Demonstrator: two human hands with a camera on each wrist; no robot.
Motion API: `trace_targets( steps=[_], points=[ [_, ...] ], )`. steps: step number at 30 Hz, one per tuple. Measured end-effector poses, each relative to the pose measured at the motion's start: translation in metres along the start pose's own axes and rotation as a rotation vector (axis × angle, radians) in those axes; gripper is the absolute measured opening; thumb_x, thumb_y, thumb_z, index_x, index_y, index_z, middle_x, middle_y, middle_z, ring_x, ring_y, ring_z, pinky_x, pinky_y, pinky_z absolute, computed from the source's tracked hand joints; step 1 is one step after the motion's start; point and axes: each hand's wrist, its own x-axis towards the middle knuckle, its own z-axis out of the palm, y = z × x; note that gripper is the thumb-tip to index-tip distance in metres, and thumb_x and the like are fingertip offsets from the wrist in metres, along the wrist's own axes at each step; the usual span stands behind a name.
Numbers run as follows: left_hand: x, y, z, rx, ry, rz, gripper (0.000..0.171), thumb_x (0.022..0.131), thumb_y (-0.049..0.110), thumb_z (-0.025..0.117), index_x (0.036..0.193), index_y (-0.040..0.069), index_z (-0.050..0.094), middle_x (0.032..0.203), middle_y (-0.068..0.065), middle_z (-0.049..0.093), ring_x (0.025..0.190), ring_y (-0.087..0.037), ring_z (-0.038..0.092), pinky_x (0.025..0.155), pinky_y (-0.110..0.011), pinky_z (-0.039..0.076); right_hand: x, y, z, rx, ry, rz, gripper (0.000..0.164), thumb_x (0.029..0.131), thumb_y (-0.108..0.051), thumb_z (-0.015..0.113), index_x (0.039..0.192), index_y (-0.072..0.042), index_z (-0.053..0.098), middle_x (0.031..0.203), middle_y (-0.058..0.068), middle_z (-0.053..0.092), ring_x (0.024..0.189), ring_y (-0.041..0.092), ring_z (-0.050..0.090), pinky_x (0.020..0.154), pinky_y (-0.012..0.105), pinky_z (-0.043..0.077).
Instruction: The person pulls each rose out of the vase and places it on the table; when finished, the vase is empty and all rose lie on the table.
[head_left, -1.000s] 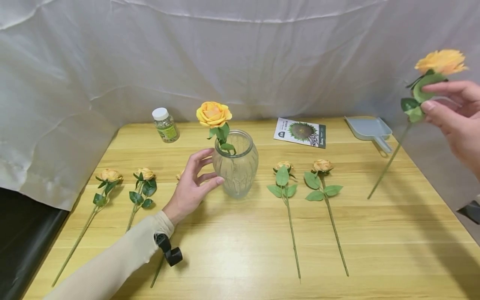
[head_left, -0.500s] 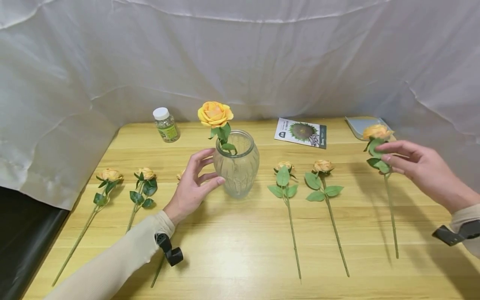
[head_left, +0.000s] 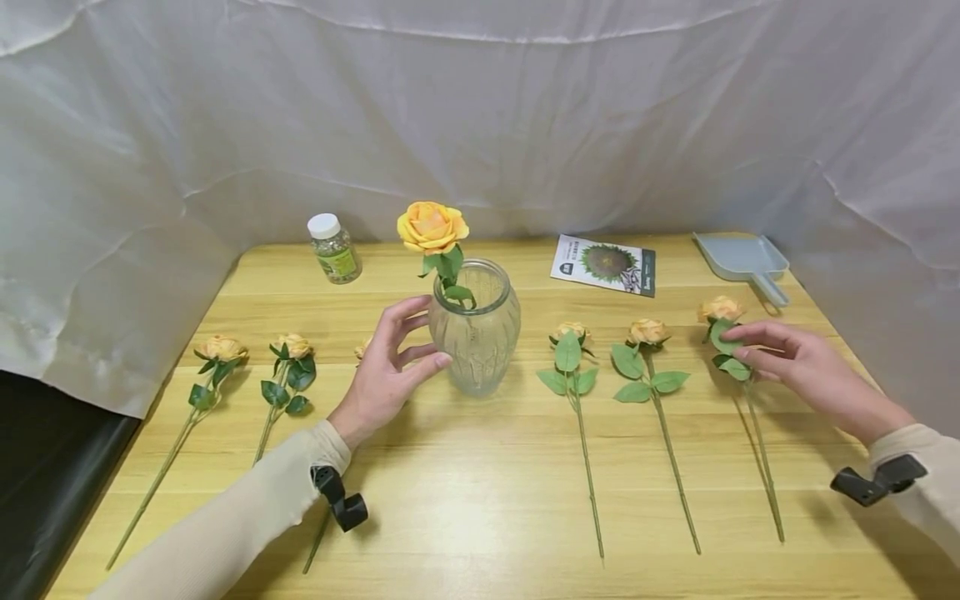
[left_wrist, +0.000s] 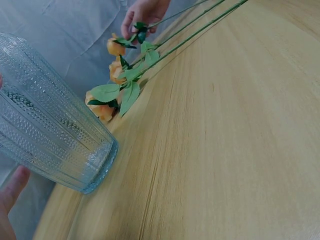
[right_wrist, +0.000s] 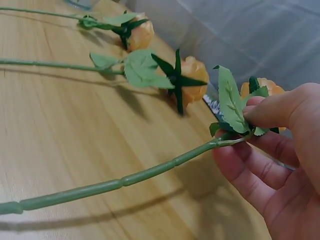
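Note:
Beside the clear ribbed glass vase (head_left: 480,346), my left hand (head_left: 382,367) has fingers and thumb spread along its left side, fingertips right at the glass. A yellow-orange rose (head_left: 432,227) stands in the vase, leaning left. My right hand (head_left: 802,371) pinches another artificial rose (head_left: 722,310) by its leaves and upper stem, thumb against a leaf (right_wrist: 231,102). Its green stem (right_wrist: 122,182) slants toward the front, close over the table with a shadow beside it. Left of it lie two more roses, one (head_left: 647,332) nearer my right hand and one (head_left: 572,333) nearer the vase.
On the left lie more roses (head_left: 222,348), one mostly hidden under my left arm. A white-capped bottle (head_left: 335,250), a seed packet (head_left: 606,265) and a blue-grey dustpan (head_left: 742,256) sit along the table's back edge. A pale cloth (head_left: 480,125) hangs behind.
My right hand has brought its rose from the raised far right down and left, low over the table beside the other two. My left hand and the vase stay in place.

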Motion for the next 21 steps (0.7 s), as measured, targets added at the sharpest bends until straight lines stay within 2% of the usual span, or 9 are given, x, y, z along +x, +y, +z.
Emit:
trace_targets(
  steps=[3, 8, 14, 17, 21],
  points=[
    [0.000, 0.000, 0.000, 0.000, 0.001, 0.003, 0.078, 0.096, -0.011, 0.075, 0.162, 0.007, 0.037, 0.168, -0.003, 0.040, 0.150, -0.026, 0.047, 0.112, -0.031, 0.060, 0.002, 0.007, 0.003, 0.024, -0.010, -0.015, 0.035, 0.112, -0.019, 0.065, 0.146, -0.010, 0.063, 0.127, -0.031, 0.063, 0.104, -0.010, 0.064, 0.079, 0.017, 0.061],
    [0.000, 0.000, 0.000, -0.001, 0.002, 0.004, 0.078, 0.096, -0.011, 0.075, 0.162, 0.007, 0.037, 0.168, -0.002, 0.041, 0.149, -0.025, 0.048, 0.112, -0.031, 0.060, 0.004, 0.012, 0.009, 0.001, -0.041, 0.004, 0.036, 0.112, -0.023, 0.065, 0.144, -0.008, 0.062, 0.114, -0.023, 0.070, 0.095, 0.001, 0.068, 0.073, 0.026, 0.064],
    [0.000, 0.000, 0.001, -0.002, 0.003, 0.005, 0.078, 0.096, -0.011, 0.075, 0.162, 0.007, 0.037, 0.167, -0.003, 0.041, 0.149, -0.024, 0.048, 0.112, -0.031, 0.060, 0.004, 0.014, 0.012, 0.020, -0.066, 0.012, 0.040, 0.113, -0.024, 0.063, 0.148, -0.006, 0.058, 0.129, -0.029, 0.058, 0.099, 0.000, 0.070, 0.078, 0.025, 0.066],
    [0.000, 0.000, 0.000, -0.004, 0.002, 0.004, 0.078, 0.096, -0.010, 0.075, 0.162, 0.007, 0.037, 0.167, -0.003, 0.041, 0.149, -0.025, 0.048, 0.112, -0.031, 0.060, 0.004, 0.015, 0.011, 0.060, -0.070, 0.014, 0.040, 0.114, -0.022, 0.061, 0.149, -0.005, 0.056, 0.134, -0.028, 0.054, 0.104, -0.004, 0.069, 0.082, 0.022, 0.066],
    [0.001, 0.000, 0.000, -0.006, -0.001, 0.001, 0.078, 0.096, -0.010, 0.075, 0.162, 0.007, 0.037, 0.168, -0.002, 0.041, 0.150, -0.025, 0.048, 0.112, -0.031, 0.060, 0.002, 0.015, 0.006, 0.103, -0.069, 0.011, 0.038, 0.114, -0.018, 0.060, 0.149, -0.004, 0.055, 0.137, -0.025, 0.052, 0.104, -0.003, 0.071, 0.083, 0.023, 0.067]
  ],
)
